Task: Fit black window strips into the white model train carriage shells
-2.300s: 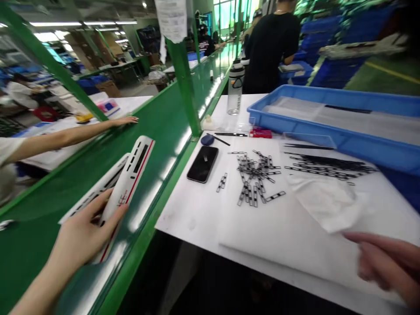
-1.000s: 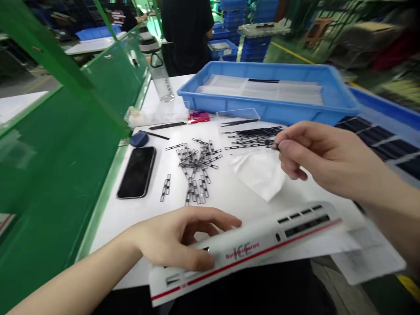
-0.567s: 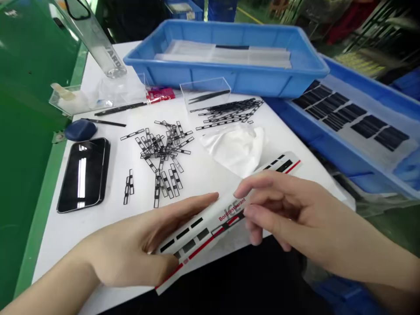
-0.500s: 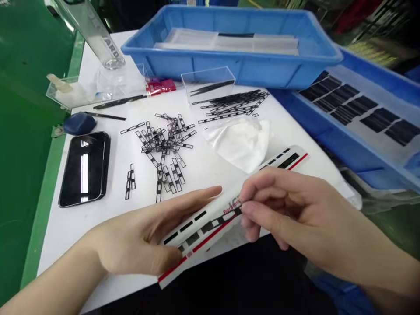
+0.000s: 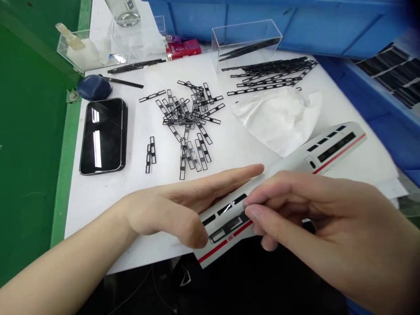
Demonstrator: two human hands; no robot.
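My left hand [image 5: 170, 205] cradles a white model train shell [image 5: 331, 146] with a red stripe and dark window openings, its thumb below and fingers across the top. My right hand [image 5: 305, 218] pinches a black window strip [image 5: 228, 227] against the shell's side, and the fingertips hide its far end. A tangled pile of similar strips [image 5: 187, 118] lies on the white table [image 5: 138, 175] beyond my left fingers. A neater group of strips [image 5: 269, 76] lies farther back, behind a crumpled white tissue [image 5: 278, 120].
A black phone [image 5: 103, 135] and a navy pouch [image 5: 93, 87] lie at the table's left, beside a green conveyor [image 5: 33, 131]. A clear box with tweezers [image 5: 246, 43] stands before a blue tray [image 5: 278, 17]. Another blue tray [image 5: 390, 74] sits right.
The shell has come from the green conveyor to the table's front edge, now held in both hands. My right hand has moved from above the strips to the shell, and the view has tilted down.
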